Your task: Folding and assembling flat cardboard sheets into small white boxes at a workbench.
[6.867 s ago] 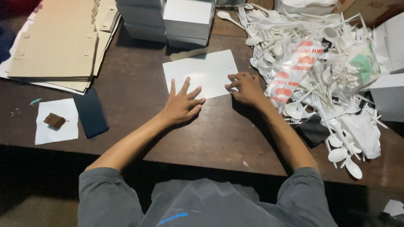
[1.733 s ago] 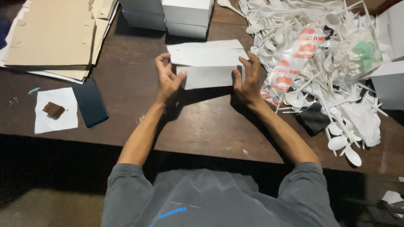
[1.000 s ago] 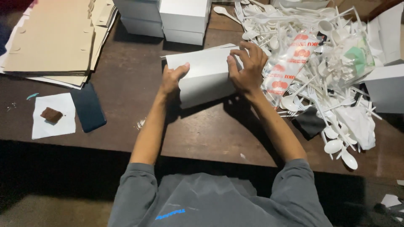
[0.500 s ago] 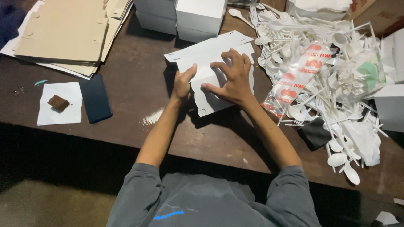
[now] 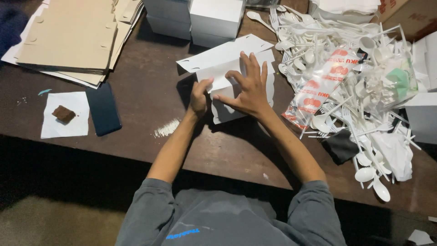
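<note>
My right hand (image 5: pixel 248 89) lies spread flat, fingers splayed, pressing on the white box blank (image 5: pixel 227 68) in the middle of the bench (image 5: pixel 150 86); my left hand (image 5: pixel 200 95) is curled, pinching the blank's left edge between thumb and fingers. Finished white boxes (image 5: pixel 214 18) stand stacked just behind the blank, their contents not visible. The part of the blank under my hands is hidden, and the cutlery pile (image 5: pixel 346 82) to the right is too tangled to sort out.
</note>
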